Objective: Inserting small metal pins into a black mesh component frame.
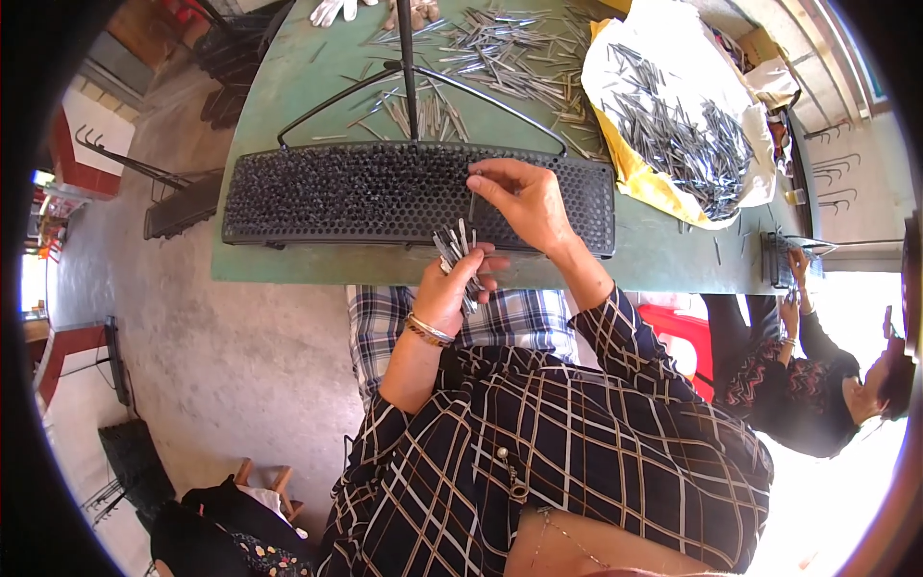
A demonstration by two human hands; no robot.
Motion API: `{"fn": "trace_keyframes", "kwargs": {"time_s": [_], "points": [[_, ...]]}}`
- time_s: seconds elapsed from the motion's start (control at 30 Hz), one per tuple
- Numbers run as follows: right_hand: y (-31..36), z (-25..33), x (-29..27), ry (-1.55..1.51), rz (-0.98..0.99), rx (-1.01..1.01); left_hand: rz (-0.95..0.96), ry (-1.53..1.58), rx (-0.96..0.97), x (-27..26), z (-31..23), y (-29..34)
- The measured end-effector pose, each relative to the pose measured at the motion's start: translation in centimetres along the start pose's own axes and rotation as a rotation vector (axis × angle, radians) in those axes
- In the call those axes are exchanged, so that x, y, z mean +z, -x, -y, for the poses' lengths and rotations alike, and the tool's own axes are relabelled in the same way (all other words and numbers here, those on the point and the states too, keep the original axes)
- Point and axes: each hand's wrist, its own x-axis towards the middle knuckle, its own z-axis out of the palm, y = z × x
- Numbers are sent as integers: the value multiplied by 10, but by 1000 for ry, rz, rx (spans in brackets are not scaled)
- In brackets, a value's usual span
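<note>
A long black rack full of small round holes lies across the green table in front of me. Its left and middle holes are filled with upright dark pieces, while many holes toward the right show bare. My left hand, at the table's near edge, is closed around a bundle of thin metal rods. Over the rack's right half, my right hand pinches one thin metal rod that points down toward the holes. A black wire handle rises from the rack's far side.
Loose metal rods cover the far table. An opened white and yellow sack at right holds a heap more. Pale gloves lie at the far edge. At far right, another person works on a smaller rack. A red stool stands below.
</note>
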Motion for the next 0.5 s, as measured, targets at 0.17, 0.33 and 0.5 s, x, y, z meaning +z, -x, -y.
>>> {"fn": "trace_keyframes", "kwargs": {"time_s": [0.17, 0.33, 0.5], "points": [[-11, -12, 14, 56, -134, -90, -40, 46, -10, 0, 1, -3], [-11, -18, 23, 192, -225, -249, -54, 96, -60, -3, 0, 3], [-12, -21, 26, 243, -191, -334, -67, 146, -36, -2, 0, 4]]}}
